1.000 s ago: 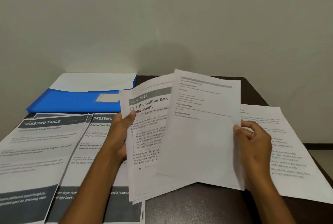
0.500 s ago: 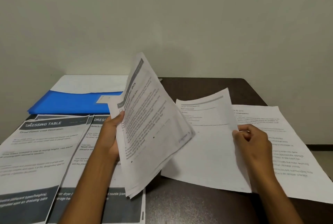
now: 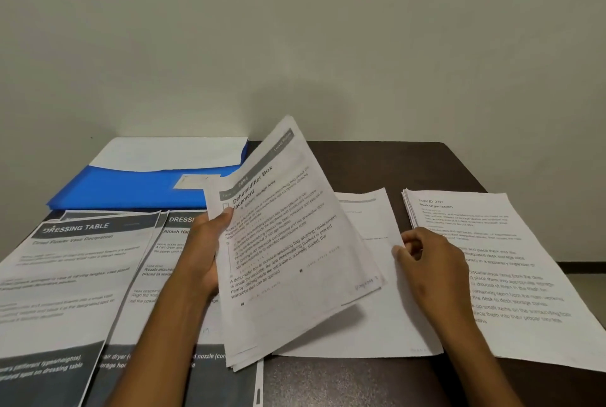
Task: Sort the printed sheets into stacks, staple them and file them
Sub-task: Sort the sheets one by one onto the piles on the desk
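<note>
Sheaf (image 3: 288, 252) raised, tilted, over table (image 3: 377, 164) centre.
Gripped at upper left edge by left hand (image 3: 205, 252), thumb on top; loose sheet (image 3: 370, 318) flat beneath, right edge pinched by right hand (image 3: 429, 269); stack (image 3: 511, 259) right; folder (image 3: 131, 190) far left.

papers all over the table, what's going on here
A person is sorting printed sheets at a dark table. The left hand grips a tilted bundle headed "Dehumidifier Box", lifted off the table. The right hand pinches the edge of a single sheet lying flat. A "Desk Organization" stack lies to the right, two "Dressing Table" sheets to the left, and a blue folder behind. No stapler is visible.
</note>
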The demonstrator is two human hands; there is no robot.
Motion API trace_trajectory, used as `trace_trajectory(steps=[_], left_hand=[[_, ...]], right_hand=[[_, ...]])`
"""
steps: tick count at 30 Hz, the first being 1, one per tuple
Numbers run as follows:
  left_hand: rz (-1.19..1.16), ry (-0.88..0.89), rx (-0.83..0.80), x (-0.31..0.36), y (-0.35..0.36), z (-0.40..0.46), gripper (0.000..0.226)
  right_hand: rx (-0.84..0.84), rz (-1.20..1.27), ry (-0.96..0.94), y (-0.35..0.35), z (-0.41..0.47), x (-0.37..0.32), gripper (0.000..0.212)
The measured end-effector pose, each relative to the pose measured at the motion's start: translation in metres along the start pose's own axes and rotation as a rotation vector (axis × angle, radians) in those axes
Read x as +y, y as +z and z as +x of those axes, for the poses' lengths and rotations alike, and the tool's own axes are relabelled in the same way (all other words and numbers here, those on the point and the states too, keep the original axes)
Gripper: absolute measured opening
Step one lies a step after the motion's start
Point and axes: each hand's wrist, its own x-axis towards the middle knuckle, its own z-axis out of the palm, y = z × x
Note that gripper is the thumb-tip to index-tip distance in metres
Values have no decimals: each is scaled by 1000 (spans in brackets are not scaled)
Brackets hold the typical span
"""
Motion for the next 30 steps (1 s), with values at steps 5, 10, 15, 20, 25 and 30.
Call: trace_trajectory(steps=[5, 10, 15, 20, 25, 30], left_hand=[[62, -21, 7, 0, 3, -2, 26], [127, -15, 16, 1, 8, -4, 27], [216, -10, 6, 1, 13, -7, 25], [250, -8, -7, 0, 21, -10, 15], [245, -12, -10, -1, 23, -11, 22], [220, -25, -11, -1, 25, -12, 23]], right_hand=[[38, -108, -22, 1, 2, 2, 5], [51, -138, -18, 2, 4, 4, 9], [64, -126, 9, 2, 5, 7, 18], [29, 96, -48, 0, -1, 3, 11], [-124, 374, -28, 14, -18, -14, 10], [-163, 479, 31, 25, -26, -20, 15]])
